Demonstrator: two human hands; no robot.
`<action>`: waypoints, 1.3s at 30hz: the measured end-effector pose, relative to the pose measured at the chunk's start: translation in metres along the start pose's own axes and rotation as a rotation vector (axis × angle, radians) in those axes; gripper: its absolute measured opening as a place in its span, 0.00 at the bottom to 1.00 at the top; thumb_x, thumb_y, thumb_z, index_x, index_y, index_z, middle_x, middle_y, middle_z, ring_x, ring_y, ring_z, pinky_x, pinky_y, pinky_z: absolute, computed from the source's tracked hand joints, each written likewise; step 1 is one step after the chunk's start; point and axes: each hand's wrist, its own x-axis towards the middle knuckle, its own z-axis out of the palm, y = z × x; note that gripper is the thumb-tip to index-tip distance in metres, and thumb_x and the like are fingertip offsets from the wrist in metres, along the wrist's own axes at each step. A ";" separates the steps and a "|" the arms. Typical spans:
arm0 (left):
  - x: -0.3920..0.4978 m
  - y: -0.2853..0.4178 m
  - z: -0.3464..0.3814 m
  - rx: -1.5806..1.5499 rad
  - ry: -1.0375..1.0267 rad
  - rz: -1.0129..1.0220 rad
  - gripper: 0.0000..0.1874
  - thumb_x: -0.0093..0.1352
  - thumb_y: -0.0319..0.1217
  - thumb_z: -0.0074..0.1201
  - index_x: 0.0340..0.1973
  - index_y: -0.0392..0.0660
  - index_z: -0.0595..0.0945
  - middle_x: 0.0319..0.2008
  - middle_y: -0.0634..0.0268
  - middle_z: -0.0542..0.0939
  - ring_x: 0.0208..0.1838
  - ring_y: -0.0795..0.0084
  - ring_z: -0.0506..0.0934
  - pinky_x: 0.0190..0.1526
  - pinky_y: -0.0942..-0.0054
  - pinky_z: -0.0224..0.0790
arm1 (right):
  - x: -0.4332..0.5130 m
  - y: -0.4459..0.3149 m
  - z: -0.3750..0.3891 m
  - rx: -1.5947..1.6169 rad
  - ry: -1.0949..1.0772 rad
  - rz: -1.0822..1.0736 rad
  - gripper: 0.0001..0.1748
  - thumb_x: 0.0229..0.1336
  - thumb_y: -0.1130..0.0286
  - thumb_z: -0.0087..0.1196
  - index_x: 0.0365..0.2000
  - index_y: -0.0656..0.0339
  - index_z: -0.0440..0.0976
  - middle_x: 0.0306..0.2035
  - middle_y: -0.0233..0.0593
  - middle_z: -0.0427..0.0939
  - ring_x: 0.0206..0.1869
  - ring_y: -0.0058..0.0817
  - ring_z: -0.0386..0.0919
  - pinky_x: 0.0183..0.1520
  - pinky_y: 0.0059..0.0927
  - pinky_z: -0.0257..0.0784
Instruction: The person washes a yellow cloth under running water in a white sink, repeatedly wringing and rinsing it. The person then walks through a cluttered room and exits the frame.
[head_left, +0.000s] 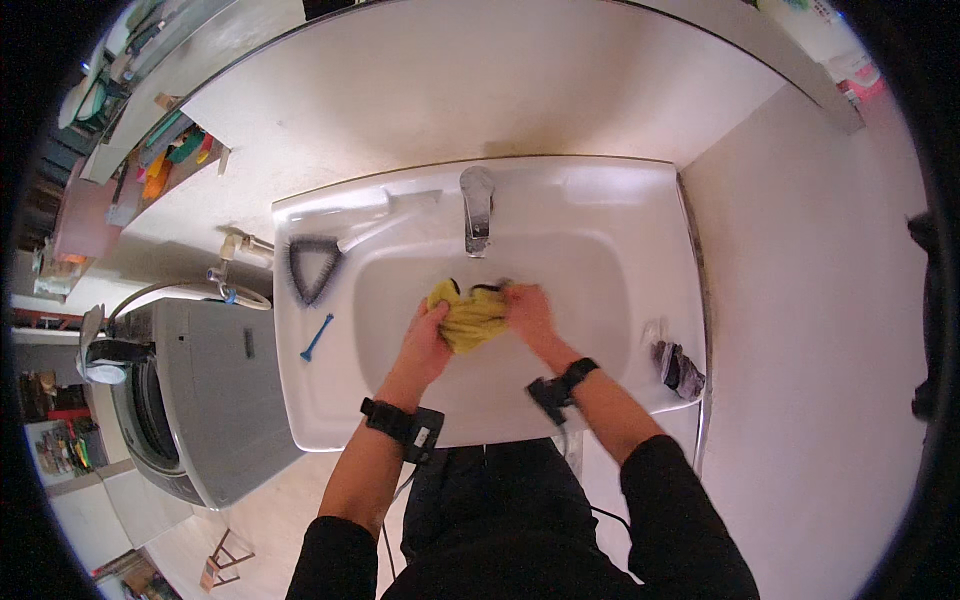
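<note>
My left hand (431, 337) and my right hand (529, 313) grip a crumpled yellow cloth (472, 322) with dark edging between them. They hold it over the basin of a white washbasin (450, 405), just in front of the chrome faucet (478, 206). The left thumb lies on top of the cloth, while the right hand covers its right end. Whether water is running cannot be made out. Each wrist wears a black strap with a small device.
A triangular bristle brush (311, 270) and a blue razor (317, 337) lie on the left rim. On the right rim sits a dark bunched cloth (679, 371). A grey washing machine (225, 397) stands left, below a tap (225, 262); a small folding stool (221, 566) is on the floor.
</note>
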 end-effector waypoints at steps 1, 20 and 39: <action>-0.003 0.009 -0.005 0.065 -0.100 0.081 0.20 0.70 0.32 0.42 0.57 0.48 0.62 0.54 0.59 0.69 0.59 0.62 0.68 0.55 0.57 0.66 | -0.004 0.033 -0.002 -0.338 -0.076 0.119 0.12 0.50 0.64 0.48 0.24 0.62 0.76 0.33 0.45 0.77 0.42 0.49 0.73 0.37 0.48 0.68; -0.016 0.003 -0.039 0.162 0.065 0.234 0.15 0.71 0.43 0.40 0.46 0.48 0.71 0.44 0.64 0.74 0.50 0.67 0.72 0.54 0.63 0.66 | -0.015 -0.123 0.063 0.457 -0.004 -0.275 0.16 0.57 0.62 0.44 0.38 0.66 0.70 0.35 0.54 0.73 0.42 0.52 0.71 0.45 0.48 0.66; 0.013 0.056 0.012 1.328 -0.208 0.231 0.25 0.62 0.25 0.47 0.57 0.44 0.66 0.55 0.56 0.71 0.59 0.65 0.68 0.58 0.66 0.61 | 0.019 -0.022 0.015 -0.119 -0.223 -0.260 0.15 0.53 0.63 0.51 0.31 0.68 0.71 0.32 0.53 0.76 0.38 0.48 0.76 0.41 0.46 0.70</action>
